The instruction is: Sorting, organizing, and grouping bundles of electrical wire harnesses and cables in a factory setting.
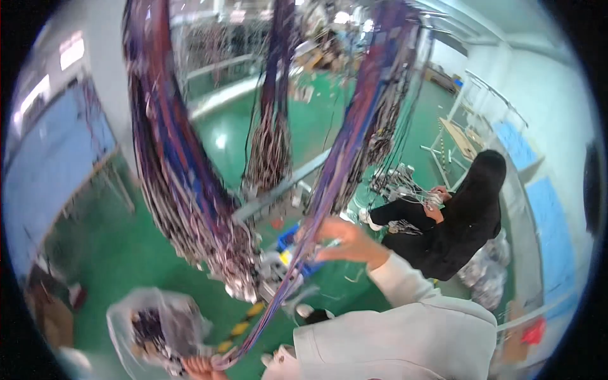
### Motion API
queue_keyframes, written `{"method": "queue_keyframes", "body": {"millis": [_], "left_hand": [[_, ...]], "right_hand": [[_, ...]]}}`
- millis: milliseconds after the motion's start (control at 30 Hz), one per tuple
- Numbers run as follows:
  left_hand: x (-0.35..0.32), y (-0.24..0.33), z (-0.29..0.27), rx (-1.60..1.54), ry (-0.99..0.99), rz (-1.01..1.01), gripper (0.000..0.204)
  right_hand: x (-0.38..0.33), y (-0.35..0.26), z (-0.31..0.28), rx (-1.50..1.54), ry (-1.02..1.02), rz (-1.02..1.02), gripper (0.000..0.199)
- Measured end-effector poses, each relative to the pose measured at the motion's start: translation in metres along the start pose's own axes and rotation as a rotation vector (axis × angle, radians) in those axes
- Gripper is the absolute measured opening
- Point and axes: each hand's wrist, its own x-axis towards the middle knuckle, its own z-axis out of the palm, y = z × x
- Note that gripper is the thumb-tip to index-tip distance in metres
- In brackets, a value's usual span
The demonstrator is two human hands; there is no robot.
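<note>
Long bundles of thin wires in purple, blue, red and grey hang from above. My left hand (204, 367), low at the bottom edge, is closed round the end of a slim strand of wires (268, 313). That strand rises in a curve to the right hanging bundle (356, 133). My right hand (352, 243) reaches in from the right and curls its fingers about the strand where it leaves this bundle; the fingertips are slightly blurred. Beside the strand hang a thick left bundle (183, 158), with pale connectors at its lower end, and a middle bundle (271, 142).
A grey metal bar (285, 183) crosses behind the bundles. Below stand a blue bin (308, 268) and a clear plastic bag (126, 316) with dark contents. At the right a seated person in black (472, 215) handles white cables (405, 183). Blue-topped tables (57, 152) line the left.
</note>
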Motion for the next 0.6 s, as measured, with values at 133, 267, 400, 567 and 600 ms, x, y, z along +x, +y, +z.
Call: {"method": "queue_keyframes", "body": {"millis": [133, 267, 400, 567, 600], "left_hand": [[-0.021, 0.043, 0.078, 0.331, 0.244, 0.136, 0.037], [-0.045, 0.060, 0.134, 0.411, 0.244, 0.409, 0.034], [-0.063, 0.066, 0.174, 0.467, 0.267, 0.649, 0.035], [-0.096, 0.073, 0.184, 0.476, 0.313, 0.978, 0.038], [-0.101, 0.087, 0.170, 0.448, 0.218, 0.957, 0.038]], "right_hand": [[0.012, -0.087, -0.100, 0.034, 0.517, -0.322, 0.028], [0.050, -0.155, -0.152, -0.340, 0.767, -0.720, 0.029], [0.113, -0.217, -0.223, -0.566, 0.945, -0.926, 0.051], [0.176, -0.255, -0.216, -0.858, 1.161, -1.013, 0.066], [0.173, -0.255, -0.208, -0.949, 1.290, -1.078, 0.063]]}}
